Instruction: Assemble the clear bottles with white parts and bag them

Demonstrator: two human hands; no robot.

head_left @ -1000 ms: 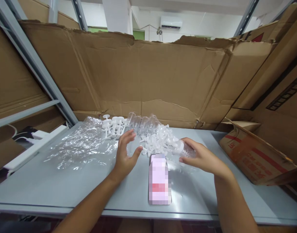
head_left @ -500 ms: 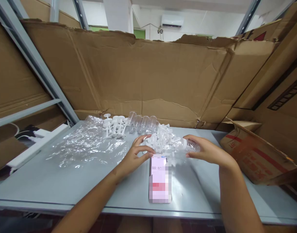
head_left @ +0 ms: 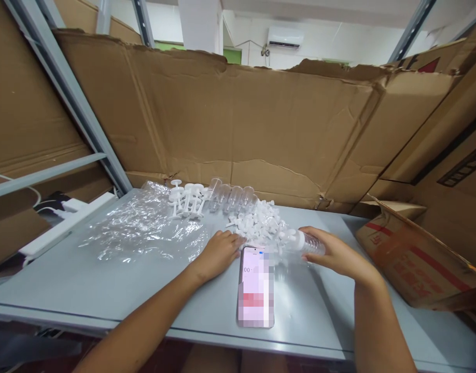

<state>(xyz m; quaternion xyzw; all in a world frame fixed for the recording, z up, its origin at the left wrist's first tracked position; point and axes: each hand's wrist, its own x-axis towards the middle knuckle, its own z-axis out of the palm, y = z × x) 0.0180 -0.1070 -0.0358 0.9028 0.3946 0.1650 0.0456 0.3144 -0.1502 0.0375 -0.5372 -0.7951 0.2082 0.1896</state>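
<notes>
Bright glare whitens the tabletop (head_left: 292, 305) beside the pixelated phone (head_left: 254, 292).

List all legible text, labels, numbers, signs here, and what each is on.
"00": phone screen; the rest of the display is pixelated.
Red characters on the open cardboard box at right: too blurred to read surely.
Black print on the cardboard panel at far right: cut off, unreadable.
Dark mark beside the red triangle, upper right: partly hidden, unclear.
Clear cylinder in the right hand: nothing legible.

Clear container (head_left: 311, 243) partly hidden by right hand (head_left: 339, 254); phone screen (head_left: 250, 300) pixelated; forearms (head_left: 154, 312) cut off below.
</notes>
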